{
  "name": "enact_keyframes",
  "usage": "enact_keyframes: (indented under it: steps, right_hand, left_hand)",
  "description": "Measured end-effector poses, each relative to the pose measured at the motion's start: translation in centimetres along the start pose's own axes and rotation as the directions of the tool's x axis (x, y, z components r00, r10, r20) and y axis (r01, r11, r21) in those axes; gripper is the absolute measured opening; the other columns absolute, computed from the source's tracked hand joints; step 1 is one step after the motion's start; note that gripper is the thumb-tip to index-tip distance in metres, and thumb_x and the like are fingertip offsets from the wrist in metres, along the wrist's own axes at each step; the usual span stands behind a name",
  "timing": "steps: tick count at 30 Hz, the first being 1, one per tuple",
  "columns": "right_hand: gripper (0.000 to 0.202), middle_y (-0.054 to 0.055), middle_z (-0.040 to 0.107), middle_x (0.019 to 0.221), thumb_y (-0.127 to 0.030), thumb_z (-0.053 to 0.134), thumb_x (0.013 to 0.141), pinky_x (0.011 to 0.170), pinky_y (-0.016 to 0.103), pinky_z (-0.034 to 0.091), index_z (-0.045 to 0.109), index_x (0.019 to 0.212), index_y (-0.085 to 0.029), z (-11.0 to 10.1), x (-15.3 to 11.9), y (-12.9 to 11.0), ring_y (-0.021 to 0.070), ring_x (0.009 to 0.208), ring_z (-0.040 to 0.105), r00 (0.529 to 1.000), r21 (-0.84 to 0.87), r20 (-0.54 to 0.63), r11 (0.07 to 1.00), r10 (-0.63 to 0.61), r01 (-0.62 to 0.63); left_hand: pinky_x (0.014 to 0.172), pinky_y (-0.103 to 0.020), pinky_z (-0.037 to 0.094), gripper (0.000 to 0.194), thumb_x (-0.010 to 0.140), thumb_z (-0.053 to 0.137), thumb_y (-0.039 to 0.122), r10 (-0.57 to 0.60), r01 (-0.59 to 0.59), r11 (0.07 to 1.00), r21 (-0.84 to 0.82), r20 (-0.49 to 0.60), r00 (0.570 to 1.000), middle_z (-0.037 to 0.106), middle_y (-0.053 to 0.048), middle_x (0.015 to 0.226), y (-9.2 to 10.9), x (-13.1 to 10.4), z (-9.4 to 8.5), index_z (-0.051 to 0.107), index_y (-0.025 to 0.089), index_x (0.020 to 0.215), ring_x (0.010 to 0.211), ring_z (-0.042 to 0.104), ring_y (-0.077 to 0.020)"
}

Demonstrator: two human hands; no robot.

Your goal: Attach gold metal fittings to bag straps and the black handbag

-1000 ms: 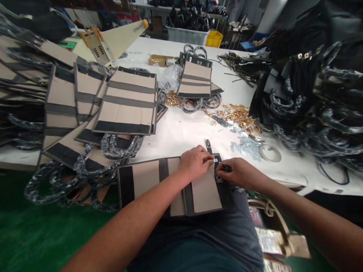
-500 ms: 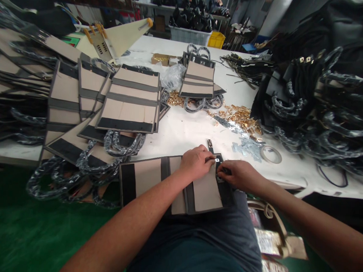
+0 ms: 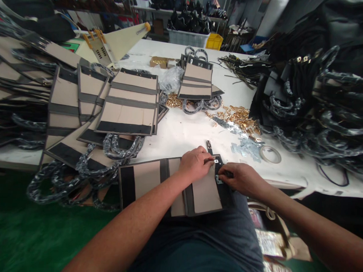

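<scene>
A beige panel with black bands lies across my lap and the table's front edge. On its black right end sit a small metal plate and a second metal plate. My left hand rests on the panel beside the upper plate, its fingers closed and pinching something too small to make out. At the lower plate is my right hand, fingers pressed together; what they hold, if anything, is hidden. A dark strap with a metal tip sticks out beyond the panel's far edge.
Stacked beige panels with wrapped handles fill the left. Behind my hands lie gold metal pieces, grey metal plates and a tape roll. Black bags with wrapped handles crowd the right; a smaller panel stack stands farther back.
My right hand has shifted slightly right and down, and more of the lower metal plate shows. My left hand has barely moved.
</scene>
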State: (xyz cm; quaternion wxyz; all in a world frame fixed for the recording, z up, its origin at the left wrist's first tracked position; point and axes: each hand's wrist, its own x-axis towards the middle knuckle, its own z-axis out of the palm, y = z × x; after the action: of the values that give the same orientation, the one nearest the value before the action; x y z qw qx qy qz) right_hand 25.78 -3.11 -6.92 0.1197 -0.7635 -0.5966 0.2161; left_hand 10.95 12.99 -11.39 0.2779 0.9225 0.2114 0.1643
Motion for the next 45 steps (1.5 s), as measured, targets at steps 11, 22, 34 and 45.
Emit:
enact_keyframes:
  steps: [11, 22, 34, 45]
  right_hand:
    - [0.023, 0.005, 0.077, 0.109, -0.026, 0.063, 0.096, 0.083, 0.036, 0.054, 0.076, 0.115, -0.026, 2.1, -2.0, -0.4, 0.0273, 0.099, 0.072, 0.993, -0.034, -0.115, 0.999, 0.024, -0.028]
    - [0.025, 0.007, 0.074, 0.107, -0.027, 0.063, 0.1, 0.076, 0.035, 0.056, 0.077, 0.121, -0.027, 2.9, -2.6, 0.4, 0.026, 0.089, 0.073, 0.988, -0.08, -0.152, 0.996, -0.04, 0.028]
    - [0.042, 0.001, 0.061, 0.062, -0.058, 0.073, 0.096, 0.05, 0.031, 0.042, 0.069, 0.07, -0.025, -3.8, -1.8, -1.4, 0.0188, 0.054, 0.055, 0.81, 0.649, -0.456, 0.761, 0.368, 0.019]
    - [0.055, -0.008, 0.038, 0.061, -0.058, 0.084, 0.086, 0.044, 0.022, 0.039, 0.047, 0.067, -0.022, -1.6, 7.6, -0.1, 0.0087, 0.046, 0.038, 0.644, 0.825, -0.468, 0.037, 0.605, 0.564]
  left_hand:
    - [0.087, -0.032, 0.056, 0.012, 0.096, 0.075, 0.039, -0.01, 0.01, 1.0, -0.022, 0.02, 1.0, 0.074, 0.002, 0.111, 0.2, 0.1, -0.3, 0.082, 0.034, 0.104, 0.101, 0.071, -0.0186]
    - [0.088, -0.031, 0.056, 0.012, 0.096, 0.074, 0.036, 0.001, -0.001, 0.999, -0.034, 0.006, 1.0, 0.074, 0.002, 0.109, 0.1, -0.1, -0.2, 0.082, 0.034, 0.104, 0.1, 0.071, -0.0177]
    - [0.085, -0.033, 0.055, 0.011, 0.096, 0.074, 0.036, -0.011, 0.011, 1.0, -0.024, -0.009, 1.0, 0.073, 0.002, 0.108, 0.1, 0.1, -0.2, 0.083, 0.032, 0.1, 0.097, 0.072, -0.0188]
    - [0.083, -0.031, 0.054, 0.011, 0.092, 0.078, 0.033, -0.101, 0.103, 0.991, -0.085, 0.031, 0.994, 0.075, 0.004, 0.104, 0.3, 0.7, -0.3, 0.084, 0.035, 0.1, 0.093, 0.072, -0.0168]
